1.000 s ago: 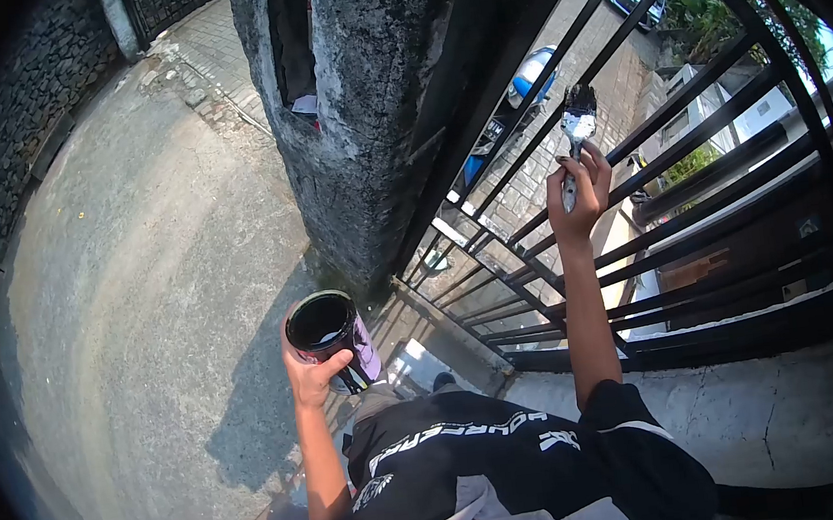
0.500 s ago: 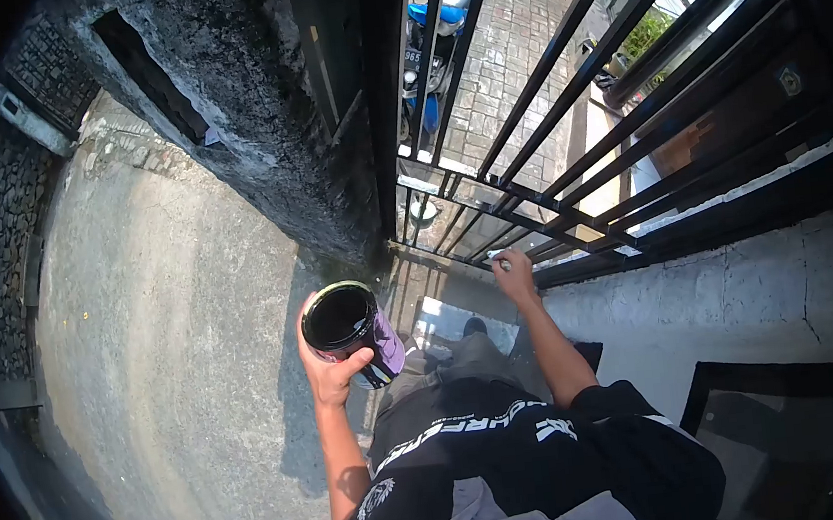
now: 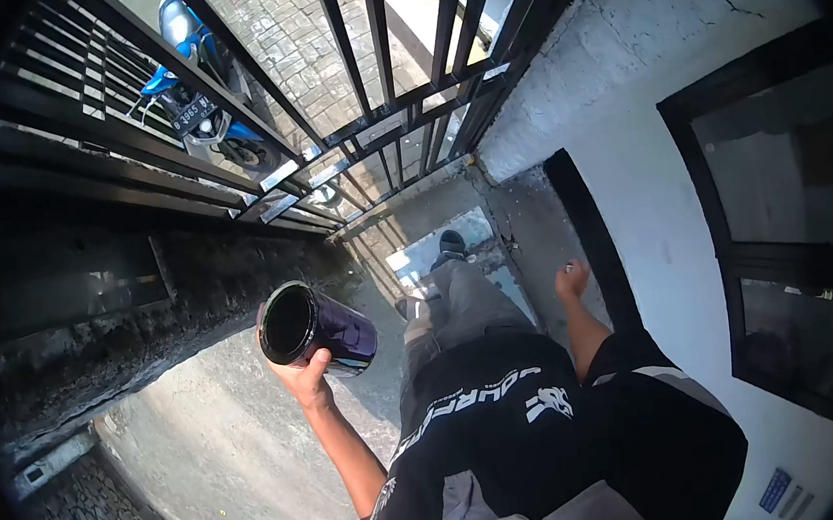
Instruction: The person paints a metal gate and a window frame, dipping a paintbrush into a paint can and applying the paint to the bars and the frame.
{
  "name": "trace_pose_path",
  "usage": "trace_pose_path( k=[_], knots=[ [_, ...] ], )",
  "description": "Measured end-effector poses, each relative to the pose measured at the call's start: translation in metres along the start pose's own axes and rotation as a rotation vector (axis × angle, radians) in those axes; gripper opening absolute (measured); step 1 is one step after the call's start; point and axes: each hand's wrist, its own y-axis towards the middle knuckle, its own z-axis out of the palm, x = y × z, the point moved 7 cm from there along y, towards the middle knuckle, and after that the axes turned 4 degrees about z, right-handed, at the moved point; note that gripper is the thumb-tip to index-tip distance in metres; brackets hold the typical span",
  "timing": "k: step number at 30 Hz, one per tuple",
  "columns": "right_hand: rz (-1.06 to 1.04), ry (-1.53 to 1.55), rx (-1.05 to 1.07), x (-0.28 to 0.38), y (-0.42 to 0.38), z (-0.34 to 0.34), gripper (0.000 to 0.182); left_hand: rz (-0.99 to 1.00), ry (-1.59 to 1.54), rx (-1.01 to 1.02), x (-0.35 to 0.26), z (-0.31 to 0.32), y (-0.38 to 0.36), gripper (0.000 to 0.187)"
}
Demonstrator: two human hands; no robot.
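Note:
My left hand is wrapped round a paint can with a purple label, held at its lower side with the thumb in front. The can is tilted, and its open top shows a black inside and a smeared rim. To the right, my right hand is closed beside the dark frame along the white wall. A small pale bit shows at its fingers, but I cannot make out what it is. Ahead of both hands stands a black metal gate with several bars, apart from either hand.
Beyond the bars, a blue motorbike is parked on paving. A rough dark wall runs at the left. On the right is a white wall with a dark-framed window. My shoe is on a pale slab.
My view and body have turned to the right. My right hand has come away from the gate bars to beside the white wall. My left hand still holds the can.

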Motion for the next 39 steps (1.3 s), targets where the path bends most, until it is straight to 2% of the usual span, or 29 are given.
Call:
trace_pose_path(
  k=[3,6,8,10,16,24,26,30,35,39],
  knots=[
    [-0.150,0.145,-0.102,0.021,-0.019,0.014,0.023,-0.008,0.032,0.118,-0.006,0.046,0.023,0.103],
    [-0.121,0.241,0.011,0.051,-0.035,0.028,0.021,-0.046,0.069,0.218,-0.002,0.079,0.035,0.104],
    [-0.236,0.298,-0.017,0.072,-0.039,0.031,0.022,-0.012,0.091,0.279,0.000,0.103,0.040,0.105],
    [-0.229,0.346,0.006,0.083,-0.036,0.036,0.020,-0.110,0.016,0.300,0.010,0.121,0.043,0.112],
    [-0.143,0.342,0.103,0.086,-0.009,0.042,0.017,-0.157,0.046,0.417,0.025,0.161,0.048,0.110],
    [-0.138,0.259,-0.043,0.093,0.025,0.018,0.014,-0.136,0.045,0.343,0.027,0.166,0.069,0.110],
    [-0.066,0.287,-0.054,0.097,0.031,0.015,0.014,-0.124,0.043,0.315,0.028,0.162,0.077,0.110],
    [-0.059,0.272,0.011,0.116,0.037,0.016,0.013,-0.105,0.047,0.251,0.030,0.149,0.087,0.111],
    [-0.211,0.246,0.041,0.140,0.035,0.021,0.014,-0.115,0.063,0.175,0.034,0.133,0.092,0.111],
    [-0.217,0.248,0.104,0.145,0.030,0.022,0.014,-0.139,0.060,0.112,0.035,0.126,0.092,0.110]
  ],
)
